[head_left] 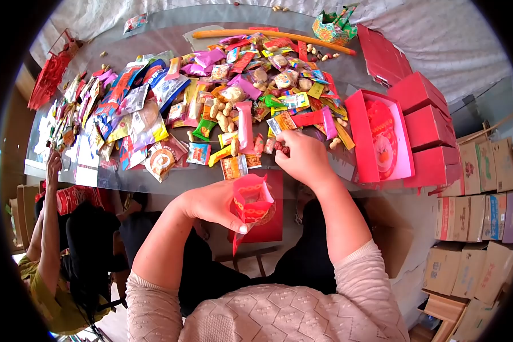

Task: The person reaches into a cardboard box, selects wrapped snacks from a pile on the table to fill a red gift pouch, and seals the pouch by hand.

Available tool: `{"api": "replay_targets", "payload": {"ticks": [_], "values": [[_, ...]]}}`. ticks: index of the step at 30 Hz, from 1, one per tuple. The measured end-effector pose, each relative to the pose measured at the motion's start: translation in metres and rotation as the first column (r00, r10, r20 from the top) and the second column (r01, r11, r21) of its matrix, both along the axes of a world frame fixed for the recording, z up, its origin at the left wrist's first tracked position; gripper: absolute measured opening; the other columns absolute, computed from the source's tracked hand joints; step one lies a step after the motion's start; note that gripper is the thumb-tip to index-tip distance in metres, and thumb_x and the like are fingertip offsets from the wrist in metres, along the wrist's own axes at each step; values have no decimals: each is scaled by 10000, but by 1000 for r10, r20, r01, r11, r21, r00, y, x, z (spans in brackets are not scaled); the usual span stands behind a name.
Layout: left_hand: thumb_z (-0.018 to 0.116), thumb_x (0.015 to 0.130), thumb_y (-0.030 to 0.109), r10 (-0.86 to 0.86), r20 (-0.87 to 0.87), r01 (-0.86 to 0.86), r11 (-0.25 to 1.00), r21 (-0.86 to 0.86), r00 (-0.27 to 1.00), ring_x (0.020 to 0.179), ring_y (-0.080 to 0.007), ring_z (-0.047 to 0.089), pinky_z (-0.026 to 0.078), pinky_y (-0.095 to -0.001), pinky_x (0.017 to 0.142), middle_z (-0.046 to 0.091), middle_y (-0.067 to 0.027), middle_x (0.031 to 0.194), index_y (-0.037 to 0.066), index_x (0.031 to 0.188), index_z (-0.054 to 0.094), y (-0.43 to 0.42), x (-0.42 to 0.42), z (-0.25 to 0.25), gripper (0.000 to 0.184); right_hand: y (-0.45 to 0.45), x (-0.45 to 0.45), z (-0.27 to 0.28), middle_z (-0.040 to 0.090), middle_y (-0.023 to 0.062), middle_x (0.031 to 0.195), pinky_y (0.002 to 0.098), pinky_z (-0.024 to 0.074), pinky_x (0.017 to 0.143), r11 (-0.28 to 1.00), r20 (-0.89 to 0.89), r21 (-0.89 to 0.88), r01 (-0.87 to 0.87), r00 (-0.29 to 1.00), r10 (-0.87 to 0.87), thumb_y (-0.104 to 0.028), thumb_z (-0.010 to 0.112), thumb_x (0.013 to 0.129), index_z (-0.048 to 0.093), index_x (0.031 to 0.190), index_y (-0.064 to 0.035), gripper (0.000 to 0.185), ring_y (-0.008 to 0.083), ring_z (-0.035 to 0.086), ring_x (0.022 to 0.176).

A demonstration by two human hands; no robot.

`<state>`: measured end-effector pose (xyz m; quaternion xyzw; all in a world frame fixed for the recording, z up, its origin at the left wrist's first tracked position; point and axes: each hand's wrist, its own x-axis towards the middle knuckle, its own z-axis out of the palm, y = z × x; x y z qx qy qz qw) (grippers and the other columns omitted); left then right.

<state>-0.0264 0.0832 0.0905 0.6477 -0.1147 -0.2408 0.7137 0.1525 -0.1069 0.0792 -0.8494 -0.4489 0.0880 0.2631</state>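
My left hand (210, 203) is closed on a red gift bag (249, 199) with gold print, its mouth turned upward, in front of the table edge. Over the near side of the sweets pile, my right hand (303, 157) has its fingers curled; what lies between the fingertips is hidden. Beside those fingertips are some red dates (269, 145) and an orange-and-blue snack packet (281, 123). The pile of wrapped sweets (245, 85) spreads across the glass table, with peanuts (225, 119) and a long pink wrapped bar (244, 126) just left of my right hand.
An opened red box (356, 137) holding a red item stands on the right, beside stacked red boxes (427, 125). An orange stick (273, 35) lies behind the pile. Cardboard boxes (476, 216) are stacked at lower right. Another person's hand (53, 162) reaches the table's left end.
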Motion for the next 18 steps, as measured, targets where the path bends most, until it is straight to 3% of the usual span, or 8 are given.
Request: {"api": "replay_targets", "payload": {"ticks": [2,3,5,7,9,12,15,18], "values": [[946,663,451,9,25,-10,999,38,1000,1231,-200,542,420,-386,1067,588,-80,1307,29,1422,456,0,-1,-1,997,-1,-5,18,655,39,847,300,519,646,971,-472,235,51,879,68,-81,662,844,667,1043,-32,204,133,626,685],[944,664,450,12,42,-15,998,66,999,1199,-192,554,437,-377,1043,594,-71,1274,50,1378,482,0,-1,-1,940,-3,-6,19,625,-30,863,237,481,688,896,-718,437,80,631,294,-67,660,868,682,1082,-35,217,50,556,738],[940,665,450,15,40,-18,996,91,999,1170,-187,566,453,-371,1021,600,-67,1244,69,1340,501,0,0,2,891,-9,-17,44,627,-38,886,230,472,705,856,-694,513,-67,555,459,-89,690,867,677,1081,-31,222,46,559,788],[939,664,454,11,-3,-11,997,80,1000,1177,-193,567,453,-377,1026,600,-75,1251,67,1350,489,-1,0,9,907,-10,-19,58,591,-17,858,255,463,705,864,-583,418,-282,646,493,-108,710,862,677,1078,-32,231,76,547,785],[936,670,450,16,17,-18,997,71,1000,1176,-193,568,456,-377,1024,599,-78,1254,65,1360,477,-2,0,6,913,-8,-26,52,600,3,874,231,447,684,860,-594,470,-196,651,473,-106,746,839,681,1037,-22,224,85,550,766],[933,678,440,-3,45,-1,996,87,999,1168,-191,570,460,-376,1019,602,-76,1248,61,1364,468,-3,2,7,911,-2,-27,40,625,20,908,235,447,678,796,-408,546,-261,747,525,-212,805,860,686,1019,-31,269,85,547,751],[936,681,428,-18,51,13,996,89,999,1160,-184,572,462,-374,1017,607,-64,1240,64,1363,472,0,4,7,902,2,-29,48,657,57,995,281,483,749,709,-346,605,-362,683,644,-377,776,909,703,972,-38,352,151,619,847],[944,672,420,27,24,-25,997,-75,999,1146,-176,577,465,-375,1012,610,-47,1229,62,1346,489,-3,3,1,889,5,-17,33,672,73,1031,281,487,773,690,-313,706,-163,801,510,-361,699,975,702,985,-22,338,156,632,894]]}}
